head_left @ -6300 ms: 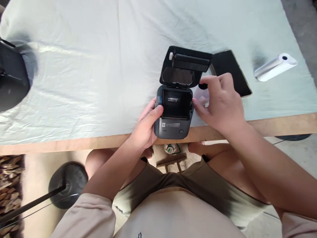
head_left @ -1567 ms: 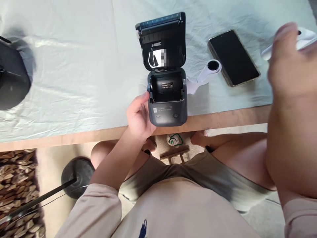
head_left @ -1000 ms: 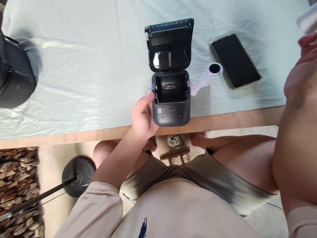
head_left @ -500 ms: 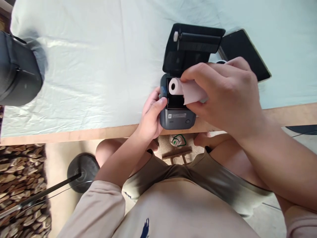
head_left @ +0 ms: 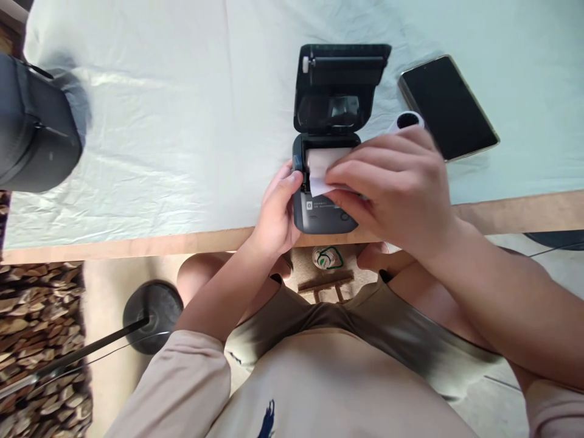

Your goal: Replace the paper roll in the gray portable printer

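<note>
A small dark grey label printer (head_left: 319, 220) sits at the table's front edge, its black lid (head_left: 337, 91) flipped up and back. My left hand (head_left: 279, 207) grips the printer's left side, thumb on the rim. Inside the printer's bay lies a white paper roll (head_left: 325, 157). My right hand (head_left: 396, 182) pinches the roll's loose paper end, which hangs over the front of the bay. The fingers cover the right part of the roll and of the printer.
Right of the printer lie a white roll with a dark core (head_left: 409, 120) and a black-screened phone (head_left: 447, 103). A dark grey case (head_left: 39, 131) stands at the far left of the pale cloth (head_left: 159, 121). Below the table is a round black stand base (head_left: 152, 316).
The paper roll has gone down into the printer's bay, and its end now lies toward the front. My right hand has shifted left. The lid has tilted further back.
</note>
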The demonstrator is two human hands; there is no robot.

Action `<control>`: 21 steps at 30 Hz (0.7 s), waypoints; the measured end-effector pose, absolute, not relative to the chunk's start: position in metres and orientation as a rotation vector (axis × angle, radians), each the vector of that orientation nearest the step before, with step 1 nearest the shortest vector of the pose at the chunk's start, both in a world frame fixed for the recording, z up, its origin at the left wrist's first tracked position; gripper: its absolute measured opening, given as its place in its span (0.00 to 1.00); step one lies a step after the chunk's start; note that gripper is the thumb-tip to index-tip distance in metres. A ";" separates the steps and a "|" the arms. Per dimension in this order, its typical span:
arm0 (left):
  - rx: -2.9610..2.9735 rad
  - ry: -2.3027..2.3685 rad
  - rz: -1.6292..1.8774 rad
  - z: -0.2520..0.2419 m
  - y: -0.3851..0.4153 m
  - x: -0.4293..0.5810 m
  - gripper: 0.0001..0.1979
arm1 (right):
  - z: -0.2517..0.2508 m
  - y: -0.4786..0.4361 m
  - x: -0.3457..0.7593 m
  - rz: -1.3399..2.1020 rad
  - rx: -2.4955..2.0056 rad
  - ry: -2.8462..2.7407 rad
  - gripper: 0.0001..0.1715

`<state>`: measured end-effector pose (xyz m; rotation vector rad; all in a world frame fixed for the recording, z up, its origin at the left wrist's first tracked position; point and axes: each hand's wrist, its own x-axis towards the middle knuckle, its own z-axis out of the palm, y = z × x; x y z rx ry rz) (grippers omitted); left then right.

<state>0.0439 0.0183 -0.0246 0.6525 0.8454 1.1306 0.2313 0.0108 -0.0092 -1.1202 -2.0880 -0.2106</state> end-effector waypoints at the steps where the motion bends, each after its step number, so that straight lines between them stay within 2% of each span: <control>1: 0.642 0.848 1.125 -0.024 0.019 0.044 0.08 | -0.011 0.010 0.232 -0.160 -1.134 -2.117 0.19; 7: 0.678 0.805 1.157 -0.029 0.020 0.044 0.07 | -0.016 0.010 0.234 -0.150 -1.064 -2.035 0.18; 11: 0.707 0.761 1.134 -0.031 0.018 0.039 0.14 | -0.020 0.008 0.229 -0.027 -1.020 -2.061 0.21; 15: 0.765 0.854 1.059 -0.028 0.016 0.037 0.22 | -0.022 0.014 0.231 -0.098 -0.867 -1.967 0.25; 17: 0.785 0.887 1.043 -0.028 0.015 0.037 0.26 | -0.020 0.022 0.239 -0.089 -0.805 -1.905 0.23; 19: 0.806 0.894 1.041 -0.030 0.014 0.036 0.38 | -0.015 0.030 0.249 -0.034 -0.861 -1.845 0.17; 21: 0.829 0.885 1.031 -0.034 0.012 0.033 0.59 | -0.009 0.036 0.257 0.078 -1.041 -1.832 0.14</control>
